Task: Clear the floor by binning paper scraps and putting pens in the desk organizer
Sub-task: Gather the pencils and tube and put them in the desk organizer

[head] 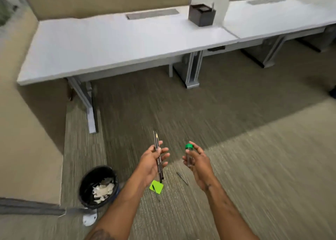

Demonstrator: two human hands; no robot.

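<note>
My left hand (151,162) grips a bundle of dark pens and a pencil (157,149), tips pointing up and away. My right hand (197,160) holds a small clear bottle with a green cap (189,155). On the carpet below lie a bright green sticky note (156,186) with a small dark pen on it, and a thin grey pen (182,178) to its right. A black bin (99,186) with white paper scraps inside stands at the lower left. The dark desk organizer (201,15) sits at the back of the white desk (112,45).
Grey desk legs (193,70) stand under the desk, one near the left (91,110). A beige partition wall runs along the left side. A white plate-like fitting (89,219) lies on the floor near the bin. A second desk (276,19) adjoins on the right.
</note>
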